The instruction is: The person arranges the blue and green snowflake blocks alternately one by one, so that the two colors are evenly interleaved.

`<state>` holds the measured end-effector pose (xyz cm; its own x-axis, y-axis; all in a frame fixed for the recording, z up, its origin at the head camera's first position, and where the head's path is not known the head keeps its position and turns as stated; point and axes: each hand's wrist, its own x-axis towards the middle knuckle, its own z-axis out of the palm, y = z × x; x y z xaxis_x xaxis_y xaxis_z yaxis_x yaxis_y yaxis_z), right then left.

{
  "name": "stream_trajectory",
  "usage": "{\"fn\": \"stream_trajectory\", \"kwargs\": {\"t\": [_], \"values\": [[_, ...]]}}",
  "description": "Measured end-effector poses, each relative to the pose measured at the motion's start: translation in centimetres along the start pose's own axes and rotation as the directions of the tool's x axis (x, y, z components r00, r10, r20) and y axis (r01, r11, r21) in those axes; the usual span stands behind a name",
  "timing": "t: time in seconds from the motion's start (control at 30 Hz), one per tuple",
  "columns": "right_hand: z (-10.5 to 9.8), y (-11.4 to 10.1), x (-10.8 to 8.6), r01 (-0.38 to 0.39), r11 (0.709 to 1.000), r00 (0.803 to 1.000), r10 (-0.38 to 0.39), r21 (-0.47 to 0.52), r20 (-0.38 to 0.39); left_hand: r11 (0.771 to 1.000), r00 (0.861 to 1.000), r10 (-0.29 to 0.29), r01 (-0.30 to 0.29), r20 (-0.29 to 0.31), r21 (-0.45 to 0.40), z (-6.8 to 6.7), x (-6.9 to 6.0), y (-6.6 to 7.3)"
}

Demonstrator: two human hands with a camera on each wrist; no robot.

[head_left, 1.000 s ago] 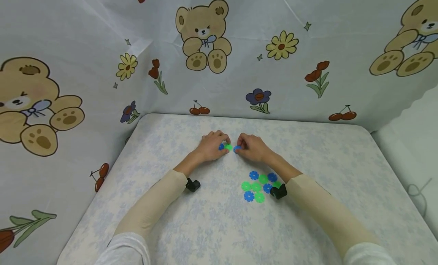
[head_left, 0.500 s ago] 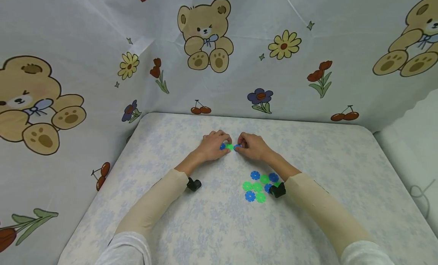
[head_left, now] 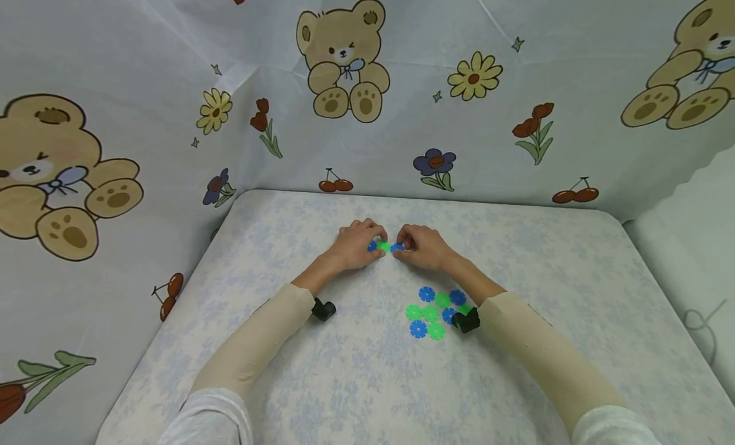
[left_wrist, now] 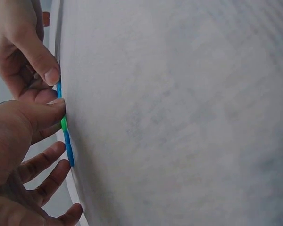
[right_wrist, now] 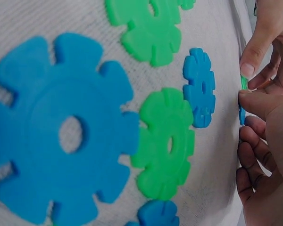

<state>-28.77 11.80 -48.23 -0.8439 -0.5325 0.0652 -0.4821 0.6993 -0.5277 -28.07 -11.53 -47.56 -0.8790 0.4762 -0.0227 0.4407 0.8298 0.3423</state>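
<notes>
The right hand pinched a right blue notched disc between thumb and index finger, its other fingers curled in. The left hand pinched a green notched disc by thumb and forefinger, its remaining fingers parted and loosely bent. A left blue notched disc adjoined the green piece on the left hand's side, its outer edge not gripped.

The 3 pieces lay in 1 straight row, running left to right between the hands. The right blue notched disc was directly to the right of the green piece, at its edge; the left thumb hid part of that meeting point, so whether the slots had engaged could not be told. The right hand was nearer to this joint's blue side, the left to its green side.

Outward, 9 loose discs were visible on the worktop, 4 blue and 5 green, grouped nearer the person beneath the right forearm, off the line between the hands. A black wrist camera partly covered 1 loose green disc. A bear-print cloth hung beyond the far edge.
</notes>
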Motion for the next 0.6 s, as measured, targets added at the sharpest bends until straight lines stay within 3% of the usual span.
{"fn": "stream_trajectory", "kwargs": {"t": [0.27, 0.6], "values": [[-0.4, -0.1, -1.6, 0.014, 0.998, 1.000, -0.014, 0.060, -0.003, 1.000, 1.000, 0.001, -0.001, 0.012, -0.005, 0.4, 0.0, 0.0], [-0.2, -1.5, -6.0, 0.081, 0.996, 0.996, -0.082, 0.030, 0.021, 1.000, 1.000, -0.004, 0.004, 0.007, -0.005, 0.2, 0.1, -0.1]]}}
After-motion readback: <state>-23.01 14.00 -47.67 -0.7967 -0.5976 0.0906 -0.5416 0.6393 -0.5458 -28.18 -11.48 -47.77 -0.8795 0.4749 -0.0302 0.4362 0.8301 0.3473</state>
